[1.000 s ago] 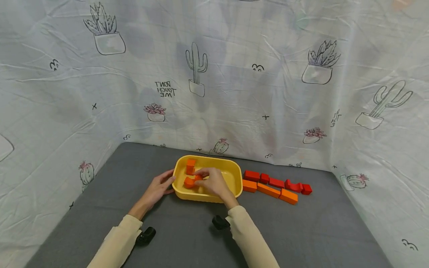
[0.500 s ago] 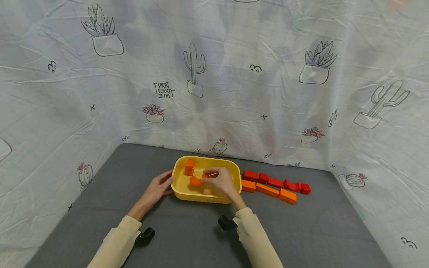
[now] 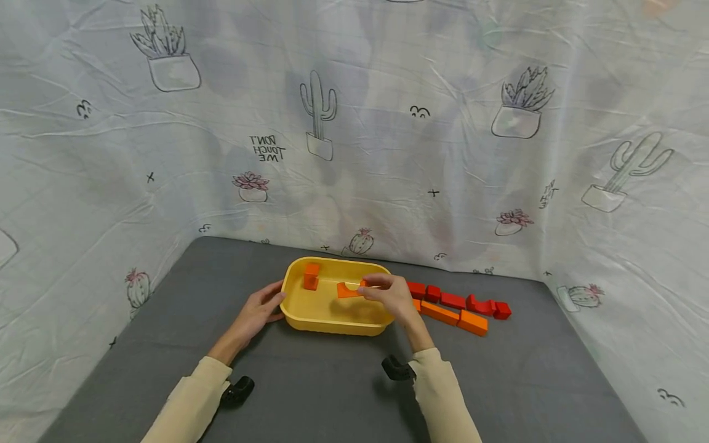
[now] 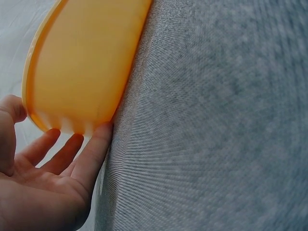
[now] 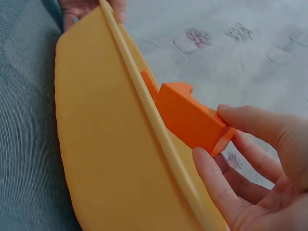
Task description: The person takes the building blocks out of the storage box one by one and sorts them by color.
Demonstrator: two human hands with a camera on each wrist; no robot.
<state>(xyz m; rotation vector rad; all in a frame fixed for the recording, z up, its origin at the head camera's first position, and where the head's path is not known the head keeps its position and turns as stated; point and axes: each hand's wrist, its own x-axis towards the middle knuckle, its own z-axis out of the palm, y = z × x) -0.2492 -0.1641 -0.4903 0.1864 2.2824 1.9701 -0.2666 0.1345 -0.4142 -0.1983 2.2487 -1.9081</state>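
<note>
In the head view my right hand point(image 3: 390, 296) holds an orange arch-shaped block point(image 3: 348, 290) above the right half of a yellow plastic bin point(image 3: 332, 325). The right wrist view shows its thumb and fingers pinching one end of that block, just above the bin's rim. My left hand point(image 3: 257, 312) grips the bin's left end. Its fingers point(image 4: 89, 154) lie along the outer wall, and the thumb is at the rim. Two orange blocks point(image 3: 311, 277), apparently stacked, stand inside the bin at the back left.
Right of the bin, several red blocks point(image 3: 453, 300) form a row on the grey table point(image 3: 310, 394). In front of them runs a row of orange blocks point(image 3: 440, 312), partly hidden by my right hand. A patterned white cloth point(image 3: 376, 154) hangs behind and at the sides.
My right hand has lifted the orange arch block off the bin floor and carried it rightward, turning it so its curved notch shows. My left hand stays at the bin.
</note>
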